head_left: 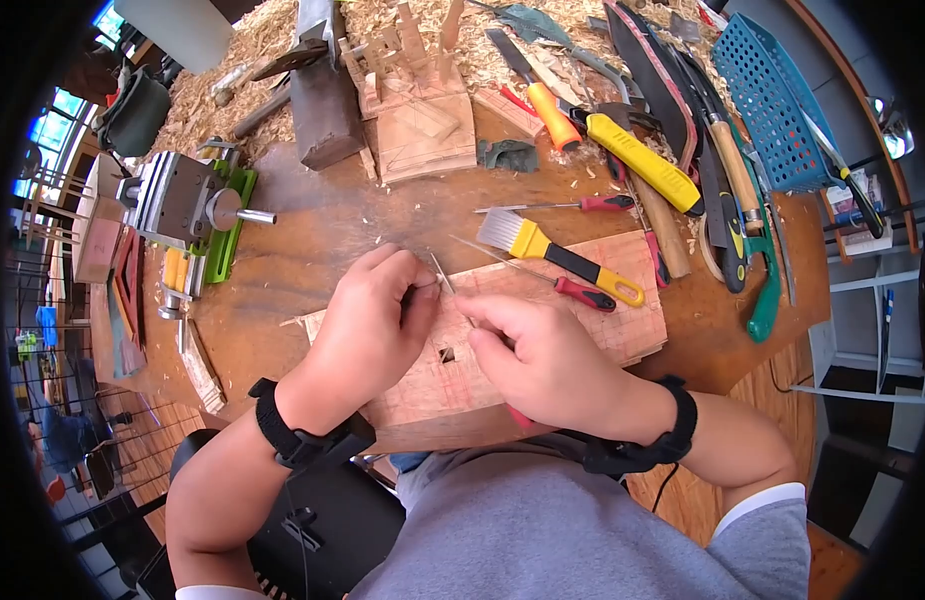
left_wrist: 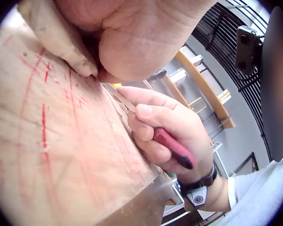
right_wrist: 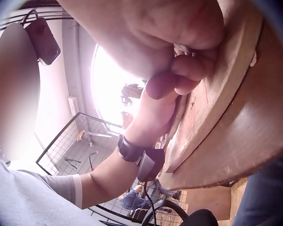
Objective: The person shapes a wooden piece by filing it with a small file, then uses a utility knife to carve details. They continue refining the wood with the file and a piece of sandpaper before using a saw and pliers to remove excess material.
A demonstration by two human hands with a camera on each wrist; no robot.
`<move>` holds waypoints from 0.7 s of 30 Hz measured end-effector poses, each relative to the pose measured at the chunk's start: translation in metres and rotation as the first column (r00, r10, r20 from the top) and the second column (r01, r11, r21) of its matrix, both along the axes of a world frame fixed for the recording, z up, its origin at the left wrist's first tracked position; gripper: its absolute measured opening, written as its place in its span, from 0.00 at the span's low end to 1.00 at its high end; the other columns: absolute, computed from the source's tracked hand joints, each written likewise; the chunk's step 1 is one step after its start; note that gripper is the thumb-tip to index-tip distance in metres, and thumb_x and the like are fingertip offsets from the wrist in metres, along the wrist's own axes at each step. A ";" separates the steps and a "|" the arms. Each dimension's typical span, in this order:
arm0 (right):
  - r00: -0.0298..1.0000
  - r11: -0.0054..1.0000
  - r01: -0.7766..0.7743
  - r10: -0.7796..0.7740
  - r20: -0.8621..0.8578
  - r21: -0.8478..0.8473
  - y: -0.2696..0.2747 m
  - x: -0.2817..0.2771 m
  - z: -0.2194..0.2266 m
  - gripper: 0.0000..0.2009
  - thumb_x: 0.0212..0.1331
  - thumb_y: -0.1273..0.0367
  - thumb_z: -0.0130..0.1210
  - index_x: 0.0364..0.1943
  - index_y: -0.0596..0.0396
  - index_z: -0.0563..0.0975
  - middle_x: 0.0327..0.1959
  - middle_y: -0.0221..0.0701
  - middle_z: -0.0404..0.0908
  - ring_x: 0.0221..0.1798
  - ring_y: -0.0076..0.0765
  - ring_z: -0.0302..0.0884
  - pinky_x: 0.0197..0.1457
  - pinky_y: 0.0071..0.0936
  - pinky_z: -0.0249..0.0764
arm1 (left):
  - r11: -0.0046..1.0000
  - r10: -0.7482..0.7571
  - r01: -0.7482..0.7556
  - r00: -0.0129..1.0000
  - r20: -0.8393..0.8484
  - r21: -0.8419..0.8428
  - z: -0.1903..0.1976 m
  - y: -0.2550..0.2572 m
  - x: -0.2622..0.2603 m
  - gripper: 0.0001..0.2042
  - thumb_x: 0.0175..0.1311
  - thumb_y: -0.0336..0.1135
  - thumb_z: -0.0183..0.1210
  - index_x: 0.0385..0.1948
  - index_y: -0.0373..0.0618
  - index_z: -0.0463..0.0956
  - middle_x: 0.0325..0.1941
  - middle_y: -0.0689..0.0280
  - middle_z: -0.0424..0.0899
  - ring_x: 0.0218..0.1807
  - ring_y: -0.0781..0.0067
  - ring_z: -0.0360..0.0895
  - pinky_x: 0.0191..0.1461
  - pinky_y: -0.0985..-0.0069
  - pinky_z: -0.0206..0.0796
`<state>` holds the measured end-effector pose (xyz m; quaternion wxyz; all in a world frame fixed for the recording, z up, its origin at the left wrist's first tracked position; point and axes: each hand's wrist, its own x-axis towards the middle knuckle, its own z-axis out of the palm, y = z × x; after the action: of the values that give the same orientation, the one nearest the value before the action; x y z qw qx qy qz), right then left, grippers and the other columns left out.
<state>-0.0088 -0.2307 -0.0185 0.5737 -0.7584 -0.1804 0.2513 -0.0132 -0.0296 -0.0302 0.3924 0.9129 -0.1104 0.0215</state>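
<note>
My right hand (head_left: 552, 360) grips a slim file by its red-and-black handle (left_wrist: 172, 146). The file's thin metal blade (head_left: 442, 273) points forward and left, its tip beside the left fingers. My left hand (head_left: 372, 310) is bent low over the board, thumb and fingers pinching a small pale wooden piece (left_wrist: 56, 37), mostly hidden from the head view. Both hands work close over a wooden board (head_left: 602, 340) marked with red lines. A small square hole (head_left: 446, 355) shows in the board between the hands.
On the board lie a yellow-and-black brush (head_left: 542, 245) and another red-handled file (head_left: 584, 294). Beyond are a yellow cutter (head_left: 642, 160), a mallet (head_left: 327, 100) and wood shavings (head_left: 222, 80). A vise (head_left: 177, 200) stands left; a blue basket (head_left: 772, 110) stands right.
</note>
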 end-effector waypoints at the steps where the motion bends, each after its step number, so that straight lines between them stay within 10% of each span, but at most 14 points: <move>1: 1.000 1.000 0.002 -0.002 0.000 -0.002 0.000 -0.001 -0.003 0.14 0.63 0.75 0.51 0.51 0.68 0.78 0.27 0.52 0.80 0.29 0.50 0.82 0.33 0.39 0.74 | 1.000 0.002 -0.002 1.000 -0.002 0.002 0.000 0.000 0.000 0.04 0.57 0.20 0.60 0.29 0.38 0.73 0.30 0.54 0.77 0.37 0.48 0.76 0.41 0.60 0.69; 13: 0.981 0.999 0.006 -0.014 0.193 0.043 -0.006 -0.001 -0.013 0.13 0.62 0.76 0.49 0.48 0.67 0.79 0.31 0.54 0.81 0.35 0.54 0.83 0.37 0.41 0.75 | 1.000 -0.012 0.012 1.000 0.008 0.007 0.002 0.000 0.000 0.04 0.58 0.21 0.60 0.28 0.38 0.73 0.30 0.54 0.77 0.36 0.48 0.76 0.41 0.61 0.70; 16: 0.979 0.997 -0.072 0.068 0.193 0.015 -0.009 0.010 -0.016 0.17 0.64 0.76 0.51 0.56 0.69 0.76 0.36 0.38 0.85 0.36 0.26 0.80 0.41 0.24 0.74 | 0.999 -0.028 0.028 0.999 0.018 0.014 0.000 -0.001 -0.001 0.04 0.58 0.21 0.60 0.28 0.38 0.73 0.30 0.54 0.77 0.36 0.49 0.76 0.40 0.61 0.70; 19: 0.985 0.993 -0.116 0.115 0.127 -0.002 -0.009 0.016 -0.006 0.17 0.64 0.76 0.51 0.55 0.69 0.77 0.40 0.41 0.85 0.42 0.27 0.81 0.46 0.25 0.75 | 1.000 -0.020 0.019 0.999 0.035 0.007 0.000 0.000 -0.001 0.04 0.58 0.20 0.60 0.28 0.38 0.73 0.31 0.54 0.77 0.36 0.48 0.76 0.40 0.61 0.69; 21: 0.974 0.991 -0.092 0.070 -0.217 -0.093 -0.018 0.006 0.009 0.16 0.65 0.76 0.51 0.54 0.69 0.77 0.44 0.43 0.85 0.47 0.28 0.82 0.51 0.26 0.75 | 1.000 -0.017 0.017 0.999 0.032 0.007 -0.001 0.002 -0.003 0.04 0.58 0.20 0.60 0.29 0.38 0.73 0.31 0.54 0.77 0.35 0.48 0.76 0.39 0.61 0.69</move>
<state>-0.0025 -0.2484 -0.0097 0.5394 -0.7475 -0.1354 0.3634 -0.0164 -0.0274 -0.0312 0.3875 0.9128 -0.1245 0.0325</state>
